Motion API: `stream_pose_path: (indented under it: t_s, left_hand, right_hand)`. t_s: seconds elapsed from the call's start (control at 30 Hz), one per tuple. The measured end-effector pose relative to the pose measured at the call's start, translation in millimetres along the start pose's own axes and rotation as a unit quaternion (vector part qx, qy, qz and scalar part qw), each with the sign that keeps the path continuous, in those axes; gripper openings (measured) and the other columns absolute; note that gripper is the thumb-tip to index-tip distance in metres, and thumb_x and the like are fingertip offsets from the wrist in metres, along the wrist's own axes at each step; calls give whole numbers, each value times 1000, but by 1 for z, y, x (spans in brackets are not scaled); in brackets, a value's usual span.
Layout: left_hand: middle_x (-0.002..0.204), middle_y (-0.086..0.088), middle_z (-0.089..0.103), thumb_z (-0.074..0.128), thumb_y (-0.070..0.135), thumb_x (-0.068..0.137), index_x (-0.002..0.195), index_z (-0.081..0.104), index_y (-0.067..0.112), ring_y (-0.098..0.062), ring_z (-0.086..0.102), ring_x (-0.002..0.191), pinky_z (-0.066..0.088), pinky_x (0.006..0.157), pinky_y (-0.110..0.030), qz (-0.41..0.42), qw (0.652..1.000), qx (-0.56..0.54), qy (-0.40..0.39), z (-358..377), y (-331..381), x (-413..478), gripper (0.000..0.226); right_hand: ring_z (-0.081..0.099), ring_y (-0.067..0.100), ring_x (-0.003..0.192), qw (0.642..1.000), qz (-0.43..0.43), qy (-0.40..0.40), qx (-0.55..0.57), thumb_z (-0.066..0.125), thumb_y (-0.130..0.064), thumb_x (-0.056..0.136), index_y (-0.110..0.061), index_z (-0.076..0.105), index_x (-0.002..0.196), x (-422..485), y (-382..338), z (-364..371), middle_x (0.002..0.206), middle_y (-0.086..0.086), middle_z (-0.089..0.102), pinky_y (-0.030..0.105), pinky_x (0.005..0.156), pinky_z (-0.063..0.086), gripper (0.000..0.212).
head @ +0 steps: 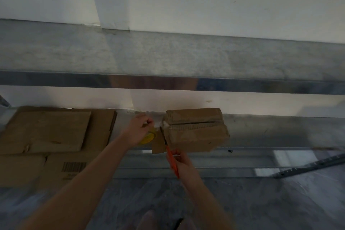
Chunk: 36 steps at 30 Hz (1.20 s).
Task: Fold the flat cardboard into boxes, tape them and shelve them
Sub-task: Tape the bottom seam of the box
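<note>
The box point(196, 130) looks light and dented — hold it by its ends — left hand point(139, 130) pinching the tape roll point(148, 138), right hand point(183, 164) gripping the cutter point(172, 162).

The metal shelf point(270, 130) holds 1 brown box point(197, 129). Flat cardboard point(46, 132) lies piled left of the box.

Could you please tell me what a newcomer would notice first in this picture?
The eye goes first to the brown box on the lower shelf, mid-frame, where the right hand holds an orange cutter at its left end. Just left of it, the left hand grips a yellow tape roll. Flat cardboard lies stacked at the far left.
</note>
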<state>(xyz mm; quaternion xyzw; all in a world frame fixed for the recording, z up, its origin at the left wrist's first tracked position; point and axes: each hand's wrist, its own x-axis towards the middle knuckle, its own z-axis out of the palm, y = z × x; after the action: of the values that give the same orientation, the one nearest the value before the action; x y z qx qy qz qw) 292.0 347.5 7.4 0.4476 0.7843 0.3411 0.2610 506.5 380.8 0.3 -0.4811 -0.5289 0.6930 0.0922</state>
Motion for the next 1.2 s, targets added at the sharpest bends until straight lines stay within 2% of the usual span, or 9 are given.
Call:
stream_pose_path:
  t_s: [0.17,0.37,0.47,0.57,0.67,0.8,0.9,1.1,1.2]
  left_hand:
    - [91,9,55,57,20,95,84,61,24,-3,52,81,37,70,-18,4,1000,-3,-5,1,-2,0,13]
    - [91,9,57,57,22,96,82,59,28,-2,53,83,39,72,-19,6,1000,2,-10,-2,-5,2,15]
    - [94,10,57,58,25,95,88,62,23,-2,54,88,45,78,-23,3,1000,21,-4,-2,-8,2,9]
    - [93,14,56,58,25,95,87,60,27,3,53,86,40,73,-16,0,1000,19,-2,0,-6,2,9]
    - [92,13,56,57,24,95,84,58,30,1,53,84,40,71,-17,3,1000,19,-1,0,-4,3,13]
    - [91,14,58,57,22,95,87,59,29,0,54,84,41,71,-20,3,1000,25,9,1,-5,4,12]
    - [90,11,59,57,19,95,87,59,30,-4,56,84,42,71,-18,4,1000,27,16,4,-4,5,14]
    - [91,4,60,58,16,95,90,62,21,-11,57,85,43,75,-24,-15,999,27,28,8,1,5,8]
    - [91,3,60,58,16,95,89,62,19,-13,58,85,45,76,-27,-21,998,37,45,7,4,3,8]
  right_hand:
    - [42,0,43,1000,-5,16,-22,64,-23,94,-12,60,90,8,4,-1,59,-3,48,11,46,34,12]
    - [58,3,54,991,-16,59,-120,67,-59,81,-29,63,85,21,11,-6,65,-7,64,18,54,45,31]
    - [65,-1,63,979,-49,51,-191,68,-65,74,-30,58,88,19,15,-10,72,-10,69,15,56,48,39]
    - [64,3,84,941,-86,44,-324,68,-58,72,-35,45,98,13,19,-20,83,-19,62,22,75,47,42]
    - [63,7,96,869,-157,71,-464,61,-54,78,-36,40,111,-5,26,-37,97,-20,60,30,90,39,43]
    - [60,-5,76,813,-280,157,-486,57,-57,74,-40,46,108,-34,31,-68,89,-26,60,24,76,36,40]
    - [62,2,73,782,-324,210,-490,61,-53,71,-34,52,109,-45,25,-90,89,-21,65,25,71,39,44]
    - [67,16,82,767,-279,279,-507,71,-45,78,-26,55,119,-30,13,-152,97,-9,69,32,79,39,48]
    - [68,17,86,782,-218,329,-481,63,-52,86,-25,53,120,-9,17,-186,99,-7,68,36,88,38,44]
